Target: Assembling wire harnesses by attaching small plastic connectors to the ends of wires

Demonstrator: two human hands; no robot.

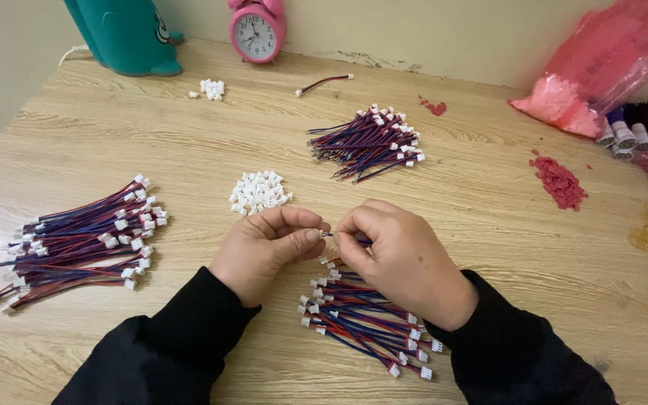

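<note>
My left hand [268, 247] and my right hand [399, 259] meet at the fingertips over the wooden table [489, 225]. Pinched between them is the end of a thin red-and-blue wire; what the left fingers pinch is hidden. Under my right wrist lies a bundle of red-and-blue wires with white connectors [365, 322]. A small heap of loose white connectors [259, 191] lies just beyond my hands. A larger wire bundle [80, 240] lies at the left, another wire bundle [369, 142] at the back middle.
A pink alarm clock [257, 30] and a teal object [125, 34] stand at the back edge. A single wire [324, 82] and a few white connectors [210, 88] lie near them. At the right are a pink plastic bag [601, 67], thread spools [631, 131] and red crumbs [559, 181].
</note>
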